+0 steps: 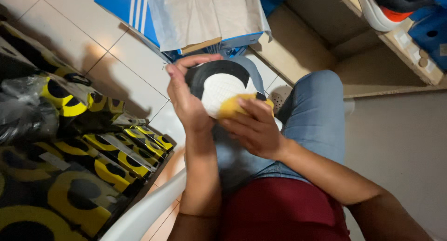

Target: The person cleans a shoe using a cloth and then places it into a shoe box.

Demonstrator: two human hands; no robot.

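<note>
**Shoe held sole-up over the lap, sponge pressed to it**

Nearest the camera are the person's red shirt (284,208) and both forearms, rising to the two hands above a knee in blue jeans (316,115). The left hand (188,101) is wrapped around a shoe (219,85), fingers curled over its dark upper edge and thumb side toward the camera, so that the pale, ribbed sole faces up. The right hand (253,127) is closed on a yellow sponge (233,108), pinning it against the lower part of that sole. Both hands are full; neither is spread.

The shoe looks light and fairly stiff at the sole, with a softer dark upper that would give under pressure; the rim where sole meets upper, where the left hand already sits, looks like the firmest place to hold. The ribbed sole should offer some grip, though whether it is wet cannot be told. The sponge appears soft and squashes under the fingers.

Beyond the hands lies an open blue shoebox (139,13) with grey wrapping paper (205,13) folded over it, on a pale tiled floor (74,17). Left of the left hand is a heap of black-and-yellow packages (93,148), and below them the curved white edge of a chair (144,208). Up and to the right of the right hand, a wooden shelf (400,50) carries another shoe (391,3) with a white sole.
</note>
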